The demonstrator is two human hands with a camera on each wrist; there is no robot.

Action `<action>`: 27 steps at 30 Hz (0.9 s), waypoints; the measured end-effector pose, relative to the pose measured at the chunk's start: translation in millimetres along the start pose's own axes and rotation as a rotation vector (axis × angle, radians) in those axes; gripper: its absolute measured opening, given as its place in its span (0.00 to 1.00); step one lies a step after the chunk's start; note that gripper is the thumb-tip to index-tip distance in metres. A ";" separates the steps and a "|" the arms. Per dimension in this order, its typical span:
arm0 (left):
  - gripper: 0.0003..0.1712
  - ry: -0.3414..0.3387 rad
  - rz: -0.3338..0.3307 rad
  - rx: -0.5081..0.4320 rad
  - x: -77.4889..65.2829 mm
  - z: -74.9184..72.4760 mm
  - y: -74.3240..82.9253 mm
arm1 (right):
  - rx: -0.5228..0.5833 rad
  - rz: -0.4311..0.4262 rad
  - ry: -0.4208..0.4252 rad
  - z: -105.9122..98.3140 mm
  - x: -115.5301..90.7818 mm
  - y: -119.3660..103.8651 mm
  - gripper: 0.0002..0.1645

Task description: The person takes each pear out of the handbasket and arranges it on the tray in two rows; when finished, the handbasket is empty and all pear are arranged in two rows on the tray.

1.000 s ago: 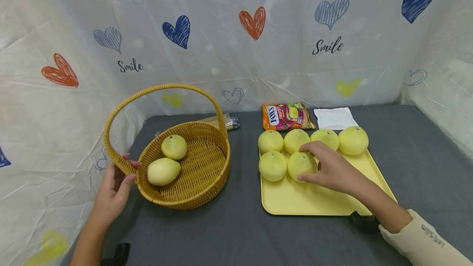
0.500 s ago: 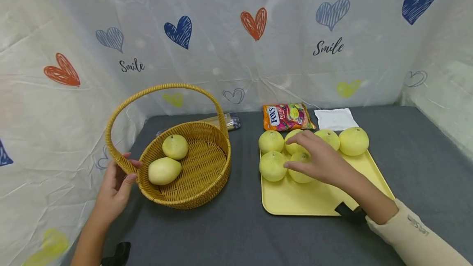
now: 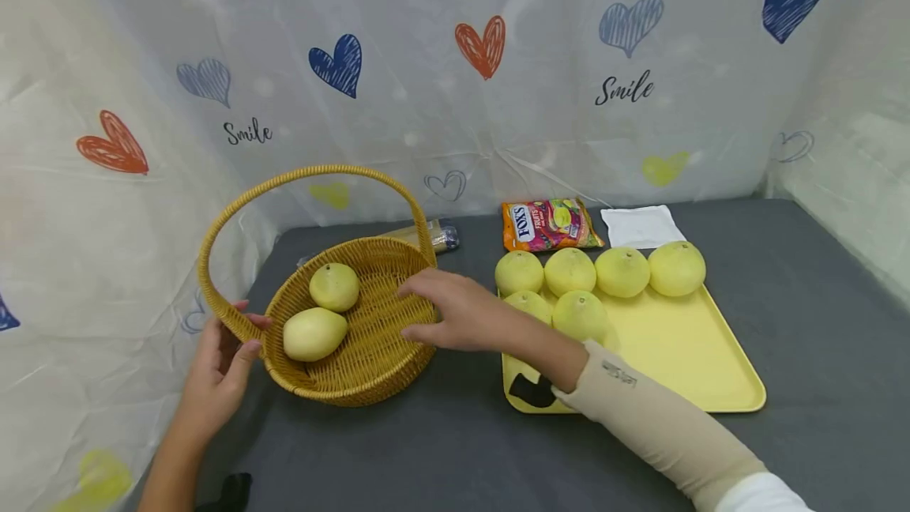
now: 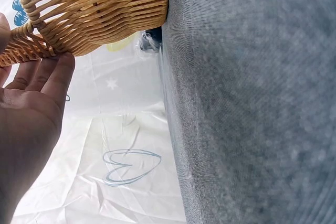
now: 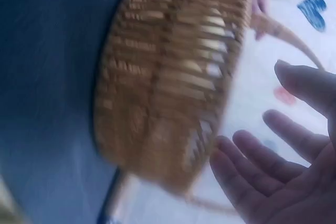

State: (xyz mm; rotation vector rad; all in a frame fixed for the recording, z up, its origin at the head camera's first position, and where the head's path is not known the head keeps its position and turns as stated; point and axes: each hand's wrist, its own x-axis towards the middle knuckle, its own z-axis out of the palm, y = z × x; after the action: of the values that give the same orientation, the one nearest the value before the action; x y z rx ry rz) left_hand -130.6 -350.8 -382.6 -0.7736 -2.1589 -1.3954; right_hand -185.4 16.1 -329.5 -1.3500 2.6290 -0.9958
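Note:
The wicker basket (image 3: 370, 393) stands on the left of the table, tilted slightly toward me in the head view. Two pale yellow, pomelo-like fruits (image 3: 315, 333) lie in its left half. My left hand (image 3: 216, 374) grips the foot of the basket's arched handle; in the left wrist view its fingers (image 4: 50, 80) touch the wicker from outside. At the right rim hovers my right hand (image 3: 462, 310), holding nothing, thumb and fingers apart. The right wrist view has those spread fingers (image 5: 252, 169) beside the blurred basket (image 5: 157, 87); contact cannot be told.
A yellow tray (image 3: 682, 354) on the right carries several more of the fruits (image 3: 622, 272), partly behind my right arm. At the back lie a Fox's candy bag (image 3: 550, 224), a white packet (image 3: 643, 226) and a clear-wrapped bundle (image 3: 444, 237).
My right hand has let go of a fruit on the tray, lifted off and swung left to the basket's right rim. My left hand keeps its grip on the handle.

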 end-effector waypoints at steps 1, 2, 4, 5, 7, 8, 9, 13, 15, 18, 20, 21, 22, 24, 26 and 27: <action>0.31 0.000 0.000 0.003 -1.2 0.8 -0.1 | 0.010 0.005 -0.032 8.3 7.5 -2.3 0.27; 0.31 0.001 0.005 0.001 -1.9 1.6 -0.5 | 0.013 0.005 -0.065 16.8 14.5 -3.4 0.28; 0.31 0.000 0.007 -0.013 -2.8 3.0 -1.3 | -0.004 0.014 -0.121 32.4 26.3 -5.5 0.30; 0.31 -0.001 0.006 -0.017 -3.0 3.6 -1.9 | -0.018 0.023 -0.146 38.6 31.3 -6.6 0.32; 0.31 -0.002 0.015 -0.036 -2.6 4.4 -3.1 | -0.044 0.045 -0.194 47.9 40.2 -9.2 0.36; 0.31 -0.002 0.019 -0.044 -2.2 4.4 -3.5 | -0.060 0.055 -0.215 51.2 44.4 -10.3 0.39; 0.31 -0.002 0.026 -0.060 -1.8 4.2 -3.7 | -0.075 0.062 -0.233 53.6 48.3 -11.8 0.41; 0.30 0.005 0.022 -0.056 -1.3 2.0 -3.0 | -0.077 0.093 -0.286 61.9 63.8 -16.4 0.47; 0.30 0.005 -0.002 -0.026 -1.3 0.9 -2.0 | -0.074 0.106 -0.292 67.0 70.6 -18.2 0.49; 0.30 0.002 -0.044 0.007 -0.7 0.2 -0.4 | -0.089 0.128 -0.284 75.7 80.2 -20.1 0.49; 0.30 0.002 -0.063 0.023 0.1 0.2 1.0 | -0.105 0.135 -0.274 81.0 86.0 -20.5 0.48; 0.30 0.001 -0.063 0.030 0.2 0.3 1.2 | -0.116 0.137 -0.270 83.4 88.6 -20.5 0.47; 0.30 0.001 -0.062 0.031 0.2 0.4 1.3 | -0.123 0.143 -0.270 85.4 91.0 -20.5 0.47; 0.30 0.004 -0.074 0.038 0.3 0.8 2.1 | -0.124 0.148 -0.274 88.2 94.8 -20.3 0.46; 0.30 0.007 -0.065 0.023 0.1 0.9 1.5 | -0.127 0.156 -0.285 89.8 97.9 -20.0 0.46; 0.30 0.009 -0.068 0.021 -0.1 0.9 1.4 | -0.127 0.160 -0.287 90.2 99.4 -19.9 0.46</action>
State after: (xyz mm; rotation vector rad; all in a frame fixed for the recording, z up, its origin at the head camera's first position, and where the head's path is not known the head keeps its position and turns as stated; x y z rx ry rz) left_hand -129.7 -349.5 -382.1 -0.6910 -2.2082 -1.4046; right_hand -206.5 -113.2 -364.8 -1.1787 2.5661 -0.5764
